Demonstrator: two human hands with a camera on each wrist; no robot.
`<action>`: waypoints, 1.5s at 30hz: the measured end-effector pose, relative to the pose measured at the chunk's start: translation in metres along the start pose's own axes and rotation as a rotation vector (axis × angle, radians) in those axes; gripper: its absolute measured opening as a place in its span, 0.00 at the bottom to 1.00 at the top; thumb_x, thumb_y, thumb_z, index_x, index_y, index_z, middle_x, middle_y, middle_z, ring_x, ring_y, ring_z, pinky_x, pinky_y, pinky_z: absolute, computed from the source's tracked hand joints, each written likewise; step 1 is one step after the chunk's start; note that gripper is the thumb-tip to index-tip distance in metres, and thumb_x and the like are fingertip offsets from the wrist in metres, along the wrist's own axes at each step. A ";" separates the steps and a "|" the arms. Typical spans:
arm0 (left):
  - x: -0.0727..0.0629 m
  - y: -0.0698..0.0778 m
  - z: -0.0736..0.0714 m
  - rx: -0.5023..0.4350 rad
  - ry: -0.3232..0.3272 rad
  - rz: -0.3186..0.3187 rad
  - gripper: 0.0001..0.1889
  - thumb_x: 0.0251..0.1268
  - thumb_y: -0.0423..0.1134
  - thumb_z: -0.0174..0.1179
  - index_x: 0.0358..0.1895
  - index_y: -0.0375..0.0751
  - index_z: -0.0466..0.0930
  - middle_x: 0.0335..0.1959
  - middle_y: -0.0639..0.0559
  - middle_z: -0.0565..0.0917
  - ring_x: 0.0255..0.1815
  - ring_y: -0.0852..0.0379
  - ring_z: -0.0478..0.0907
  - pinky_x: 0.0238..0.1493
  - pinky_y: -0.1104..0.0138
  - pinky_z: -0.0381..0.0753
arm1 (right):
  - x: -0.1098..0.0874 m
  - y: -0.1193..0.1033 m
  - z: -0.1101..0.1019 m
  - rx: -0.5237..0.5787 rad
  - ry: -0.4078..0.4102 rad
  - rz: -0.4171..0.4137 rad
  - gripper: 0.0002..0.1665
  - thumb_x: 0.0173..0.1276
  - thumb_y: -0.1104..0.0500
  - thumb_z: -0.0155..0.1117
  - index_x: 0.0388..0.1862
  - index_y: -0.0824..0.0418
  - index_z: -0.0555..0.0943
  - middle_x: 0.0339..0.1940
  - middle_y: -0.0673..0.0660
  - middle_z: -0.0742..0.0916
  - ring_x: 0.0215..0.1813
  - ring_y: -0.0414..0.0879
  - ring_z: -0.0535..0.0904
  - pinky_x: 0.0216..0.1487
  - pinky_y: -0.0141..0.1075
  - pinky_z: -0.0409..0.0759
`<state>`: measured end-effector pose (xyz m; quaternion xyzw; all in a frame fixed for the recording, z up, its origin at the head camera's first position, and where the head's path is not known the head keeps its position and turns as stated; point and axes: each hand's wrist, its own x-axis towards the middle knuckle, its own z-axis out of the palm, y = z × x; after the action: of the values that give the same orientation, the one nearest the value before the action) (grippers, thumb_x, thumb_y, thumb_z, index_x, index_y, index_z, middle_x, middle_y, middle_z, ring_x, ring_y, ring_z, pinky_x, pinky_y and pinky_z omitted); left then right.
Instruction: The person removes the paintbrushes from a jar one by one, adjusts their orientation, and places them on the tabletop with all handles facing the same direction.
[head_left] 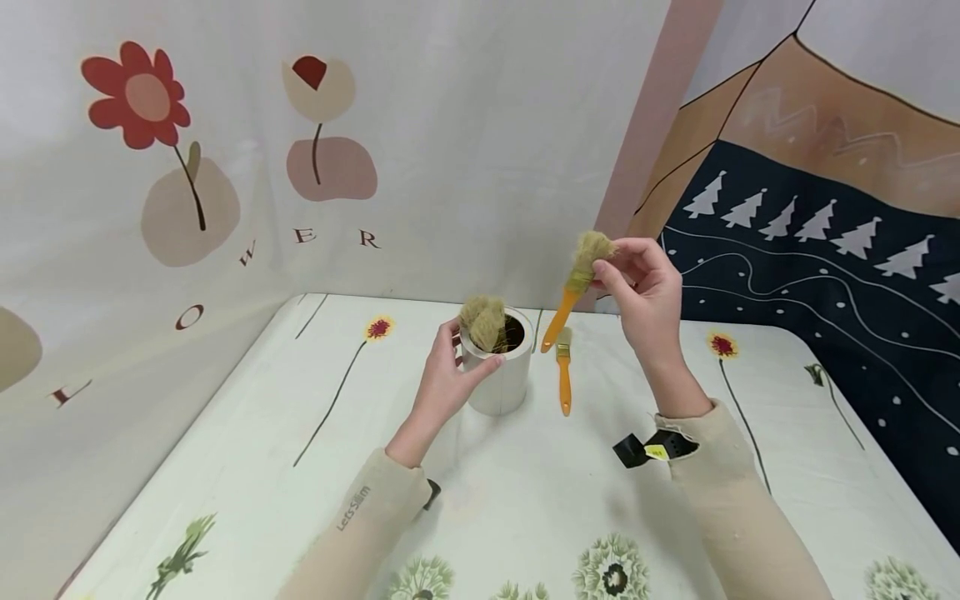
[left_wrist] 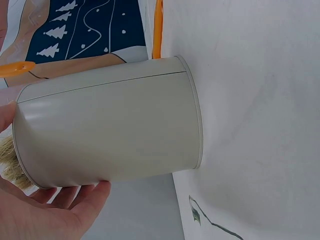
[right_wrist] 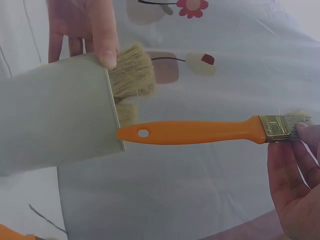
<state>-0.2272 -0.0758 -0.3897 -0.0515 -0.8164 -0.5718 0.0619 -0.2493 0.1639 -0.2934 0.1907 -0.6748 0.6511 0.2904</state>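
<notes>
My left hand (head_left: 444,373) grips a white cylindrical holder (head_left: 498,390) near its rim, thumb on one side and fingers on the other. Bristle heads of brushes (head_left: 483,320) stick up out of it; their handles are hidden inside. To the right, my right hand (head_left: 651,292) pinches a paintbrush (head_left: 559,320) at its bristle end. Its orange handle slants down beside the holder's rim, and the right wrist view shows the metal ferrule (right_wrist: 275,129) next to the fingertips. A second orange-handled paintbrush (head_left: 565,385) lies on the table, right of the holder.
A white cloth with printed flowers covers the table (head_left: 525,492). Behind it hangs a pale curtain (head_left: 465,167) with flower prints and letters, and at the right a dark fabric (head_left: 810,275) with white trees. Small black cameras (head_left: 652,448) sit at both cuffs.
</notes>
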 end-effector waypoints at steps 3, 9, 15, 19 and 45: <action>0.000 0.000 0.000 -0.004 -0.001 0.002 0.44 0.60 0.46 0.69 0.75 0.39 0.55 0.75 0.41 0.64 0.75 0.42 0.63 0.75 0.47 0.67 | -0.001 0.003 -0.003 -0.012 0.006 0.008 0.12 0.68 0.68 0.65 0.46 0.53 0.81 0.40 0.43 0.86 0.41 0.37 0.85 0.42 0.27 0.86; 0.000 0.000 0.000 -0.006 0.001 0.007 0.44 0.60 0.46 0.69 0.75 0.38 0.55 0.74 0.41 0.64 0.75 0.41 0.64 0.75 0.47 0.67 | -0.001 0.008 -0.008 -0.023 0.022 0.034 0.12 0.68 0.69 0.64 0.46 0.55 0.81 0.39 0.42 0.86 0.41 0.36 0.85 0.42 0.26 0.86; 0.000 0.000 0.000 -0.002 0.000 0.004 0.43 0.61 0.46 0.69 0.75 0.38 0.55 0.74 0.41 0.64 0.75 0.42 0.64 0.75 0.47 0.67 | -0.002 0.013 -0.011 -0.055 0.039 0.066 0.10 0.69 0.68 0.64 0.48 0.60 0.80 0.38 0.40 0.85 0.42 0.36 0.84 0.44 0.25 0.85; 0.000 -0.001 0.000 -0.002 -0.001 0.002 0.43 0.61 0.46 0.69 0.75 0.38 0.55 0.74 0.41 0.64 0.75 0.42 0.64 0.75 0.47 0.67 | -0.003 0.018 -0.014 -0.070 0.039 0.084 0.10 0.69 0.67 0.64 0.48 0.58 0.80 0.38 0.40 0.85 0.43 0.35 0.84 0.44 0.25 0.85; -0.001 0.000 0.000 0.002 -0.011 -0.001 0.44 0.62 0.47 0.69 0.76 0.39 0.54 0.75 0.41 0.63 0.76 0.42 0.63 0.75 0.47 0.67 | -0.011 0.064 -0.031 -0.132 0.059 0.226 0.09 0.69 0.66 0.65 0.46 0.59 0.78 0.34 0.41 0.83 0.37 0.33 0.83 0.40 0.25 0.85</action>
<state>-0.2260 -0.0758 -0.3902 -0.0542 -0.8173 -0.5707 0.0573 -0.2769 0.1980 -0.3502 0.0747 -0.7245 0.6393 0.2466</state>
